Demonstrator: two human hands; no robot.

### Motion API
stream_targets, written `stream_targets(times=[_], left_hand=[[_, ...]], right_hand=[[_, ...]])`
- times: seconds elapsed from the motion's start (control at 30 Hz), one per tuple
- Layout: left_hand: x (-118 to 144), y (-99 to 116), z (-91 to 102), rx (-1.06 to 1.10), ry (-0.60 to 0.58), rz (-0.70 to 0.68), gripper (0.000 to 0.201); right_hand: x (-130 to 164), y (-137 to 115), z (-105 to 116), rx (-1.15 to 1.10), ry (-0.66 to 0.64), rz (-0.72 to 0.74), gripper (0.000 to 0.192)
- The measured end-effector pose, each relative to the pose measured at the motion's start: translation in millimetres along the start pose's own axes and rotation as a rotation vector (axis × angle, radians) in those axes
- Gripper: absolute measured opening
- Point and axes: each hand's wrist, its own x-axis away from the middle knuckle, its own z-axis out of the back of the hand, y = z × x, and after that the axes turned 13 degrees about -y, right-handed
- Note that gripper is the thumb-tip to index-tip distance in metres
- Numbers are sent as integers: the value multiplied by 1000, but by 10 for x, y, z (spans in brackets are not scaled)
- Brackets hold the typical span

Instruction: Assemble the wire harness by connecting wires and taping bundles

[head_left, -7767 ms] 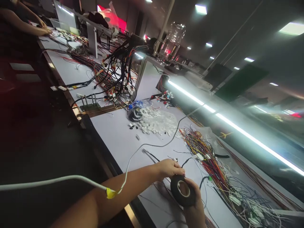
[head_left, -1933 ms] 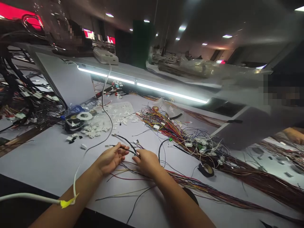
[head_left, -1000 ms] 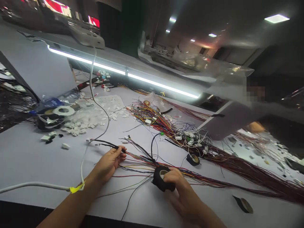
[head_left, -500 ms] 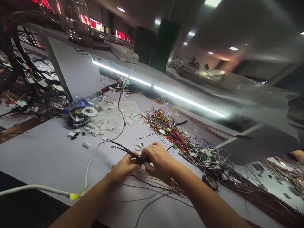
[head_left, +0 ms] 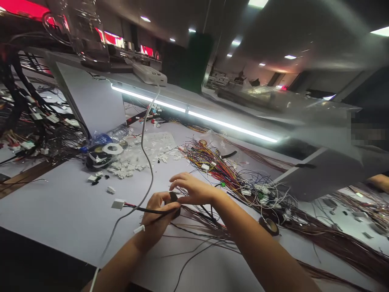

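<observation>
Tape roll (head_left: pixel 174 197) pinched between both hands, mid-table.

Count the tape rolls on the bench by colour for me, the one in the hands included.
Black tape rolls: 3, namely the one between the hands, one by the wire bundle, one under the white roll
White tape rolls: 1
Total: 4
</observation>
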Motion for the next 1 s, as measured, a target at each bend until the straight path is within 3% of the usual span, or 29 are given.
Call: stream_targets(times=[0.1,0.2,0.27,0.33,0.4,0.47,0.57,0.67,0.77,0.9,0.97,1.0], left_hand=[[-27,-13,2,130,-31,0,16],[-71,1,0,437,-128,204,14],[-117,35,11,683,-167,425,14],[-166,77,23,949,-209,609,19],[-205,113,26,1135,-250,712,21],[-219,132,16,1179,-274,738,22],[-188,131,-13,1100,-258,706,23],[-138,124,-18,926,-229,601,23],[-151,142,26,629,-253,344,18],[-295,190,121,296,-379,-30,18],[-375,210,144,266,-410,-31,19],[-406,218,144,275,-401,43,19]], right_hand=[[64,-65,-221,-169,144,-244,45],[197,-174,-491,-532,214,-403,34],[307,-264,-619,-716,254,-359,34],[407,-359,-678,-738,292,-281,37],[469,-447,-686,-639,312,-236,44],[476,-506,-682,-520,356,-237,48],[395,-506,-697,-458,489,-313,37],[290,-414,-703,-795,638,-491,29],[239,-303,-670,-1163,519,-605,32],[278,-232,-630,-1222,266,-607,18],[341,-242,-627,-1224,283,-600,21],[383,-259,-631,-1206,344,-578,25]])
